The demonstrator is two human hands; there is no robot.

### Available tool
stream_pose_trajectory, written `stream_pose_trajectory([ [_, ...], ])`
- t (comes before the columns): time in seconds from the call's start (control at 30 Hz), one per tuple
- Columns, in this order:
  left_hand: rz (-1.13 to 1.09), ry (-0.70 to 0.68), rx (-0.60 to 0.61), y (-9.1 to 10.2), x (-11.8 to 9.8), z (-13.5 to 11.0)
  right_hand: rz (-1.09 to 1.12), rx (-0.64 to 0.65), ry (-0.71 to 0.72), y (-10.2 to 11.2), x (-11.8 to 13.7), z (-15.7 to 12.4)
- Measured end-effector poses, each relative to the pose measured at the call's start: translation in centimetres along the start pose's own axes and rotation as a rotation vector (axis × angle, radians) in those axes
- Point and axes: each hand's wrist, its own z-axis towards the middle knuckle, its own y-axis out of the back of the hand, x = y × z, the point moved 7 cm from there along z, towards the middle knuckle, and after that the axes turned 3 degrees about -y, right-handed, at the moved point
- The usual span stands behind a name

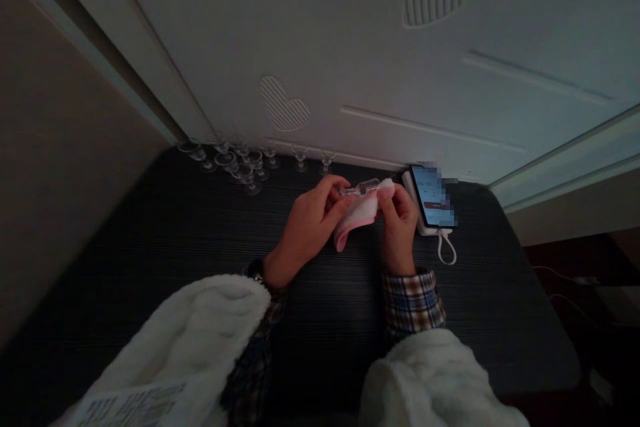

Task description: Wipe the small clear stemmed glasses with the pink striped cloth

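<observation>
Between my two hands, above the dark table, a small clear stemmed glass point(367, 187) lies tilted on its side. My left hand point(316, 210) is closed on the foot end of the glass, thumb and fingers pinching it. A pink and white cloth point(359, 212) hangs below the glass. My right hand point(399, 217) pinches this cloth against the rim end of the glass, and part of the cloth shows at the mouth. How far the cloth reaches inside cannot be made out.
Several small stemmed glasses point(243, 173) stand at the back left of the dark table point(200, 267), near a white panel point(320, 47) with heart reliefs. To the right, a phone point(433, 197) leans on a white power bank point(414, 203) with a looped cord point(447, 250).
</observation>
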Motion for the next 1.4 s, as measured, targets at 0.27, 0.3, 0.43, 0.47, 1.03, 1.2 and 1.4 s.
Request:
stream_pose_trajectory([
  [0.27,0.012,-0.030,-0.006,-0.11,-0.15,0.03,0.010,-0.001,-0.005,0.09,-0.37,0.10],
  [0.3,0.019,-0.034,-0.001,-0.15,-0.16,0.03,0.013,-0.004,-0.004,0.11,-0.39,0.12],
  [0.43,0.043,-0.031,0.019,-0.20,-0.10,0.08,-0.003,-0.019,0.004,0.17,-0.27,0.12],
  [0.47,0.048,-0.027,0.019,-0.18,-0.06,0.09,-0.010,-0.020,0.005,0.17,-0.21,0.11],
  [1.03,0.125,0.003,0.026,0.15,-0.09,0.03,-0.006,-0.024,-0.004,0.18,-0.02,-0.02],
  [1.2,0.021,0.005,0.012,0.10,-0.07,0.01,-0.001,-0.017,0.007,0.05,0.08,-0.01],
  [1.4,-0.025,-0.024,0.010,-0.05,-0.20,-0.08,-0.007,-0.031,0.000,0.17,0.01,0.04],
])
